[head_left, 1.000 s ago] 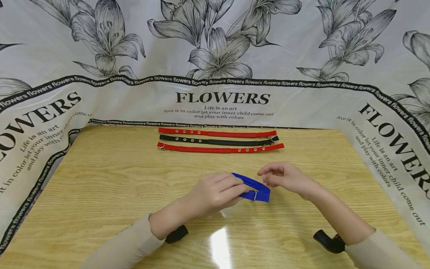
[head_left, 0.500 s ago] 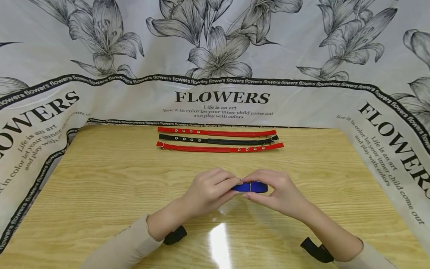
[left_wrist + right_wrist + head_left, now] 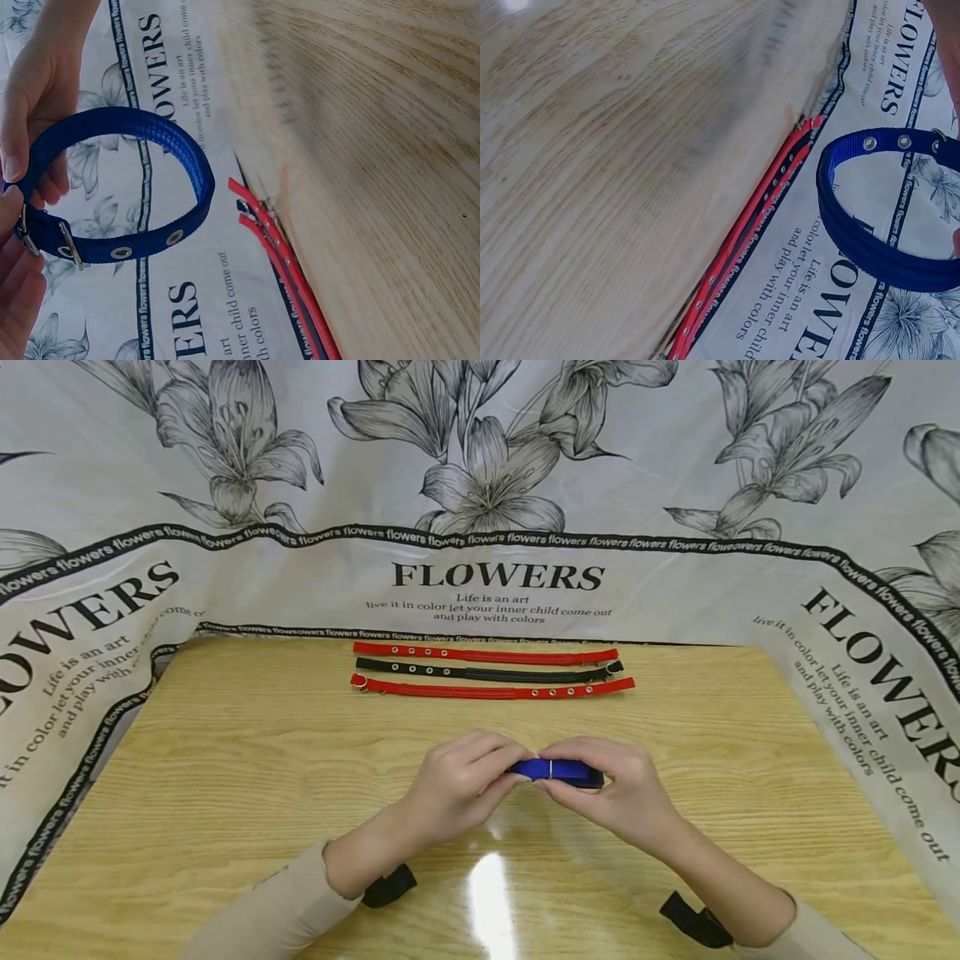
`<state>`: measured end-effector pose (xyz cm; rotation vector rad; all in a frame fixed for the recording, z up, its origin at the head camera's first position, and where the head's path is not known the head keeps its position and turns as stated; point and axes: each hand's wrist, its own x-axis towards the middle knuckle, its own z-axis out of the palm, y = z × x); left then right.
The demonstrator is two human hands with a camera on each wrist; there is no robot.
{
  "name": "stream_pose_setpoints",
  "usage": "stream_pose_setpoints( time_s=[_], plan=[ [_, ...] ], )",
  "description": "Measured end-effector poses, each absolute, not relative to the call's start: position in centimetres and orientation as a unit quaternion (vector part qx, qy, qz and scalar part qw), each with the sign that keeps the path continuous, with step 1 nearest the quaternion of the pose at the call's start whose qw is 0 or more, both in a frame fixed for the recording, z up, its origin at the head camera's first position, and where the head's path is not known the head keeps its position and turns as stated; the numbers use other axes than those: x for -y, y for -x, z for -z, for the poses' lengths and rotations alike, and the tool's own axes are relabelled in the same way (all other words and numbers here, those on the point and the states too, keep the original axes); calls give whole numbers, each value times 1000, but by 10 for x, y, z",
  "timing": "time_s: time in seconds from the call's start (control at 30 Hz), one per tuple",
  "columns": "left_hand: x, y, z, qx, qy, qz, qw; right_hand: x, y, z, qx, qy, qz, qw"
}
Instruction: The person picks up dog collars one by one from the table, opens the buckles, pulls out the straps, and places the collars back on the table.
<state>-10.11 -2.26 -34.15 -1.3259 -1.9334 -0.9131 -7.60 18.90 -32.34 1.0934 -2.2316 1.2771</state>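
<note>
A blue collar [image 3: 573, 774] is held between both hands above the middle of the table. It forms a closed loop, with metal eyelets and a metal keeper [image 3: 73, 245] visible in the left wrist view. My left hand [image 3: 467, 781] pinches the collar near its metal buckle [image 3: 28, 229]. From the other side my right hand [image 3: 618, 781] grips the band between thumb and fingers. The right wrist view catches the loop [image 3: 885, 262] jutting in from its right edge. How the fingertips meet at the buckle is partly hidden.
Toward the table's back edge lie a red collar [image 3: 517, 658], a black collar [image 3: 525, 676] and another red collar [image 3: 457, 692], side by side. Behind them hangs a white flower-printed cloth [image 3: 495, 593]. Black straps [image 3: 390, 887] hang at both wrists above the wooden table [image 3: 262, 760].
The right hand has come in from the right and taken hold of the blue collar beside the left hand. The collar has turned and shifted slightly; the collars behind are unmoved.
</note>
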Motion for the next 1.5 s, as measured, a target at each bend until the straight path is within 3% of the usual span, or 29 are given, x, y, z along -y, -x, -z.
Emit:
stream_pose_setpoints(
  time_s=[0.2, 0.53, 0.7, 0.97, 1.5],
  plan=[
    [25, 100, 341, 715, 499, 383, 306, -184, 74, 321, 775, -369, -484, 167],
    [27, 96, 341, 682, 452, 535, 212, -180, 69, 318, 751, -306, -574, 112],
    [28, 91, 339, 680, 414, 576, 184, -177, 67, 318, 737, -292, -598, 124],
    [30, 82, 337, 673, 316, 664, 85, -172, 65, 322, 705, -275, -640, 129],
    [28, 77, 339, 623, 159, 764, -50, -164, 66, 330, 689, -194, -693, 78]
  ],
)
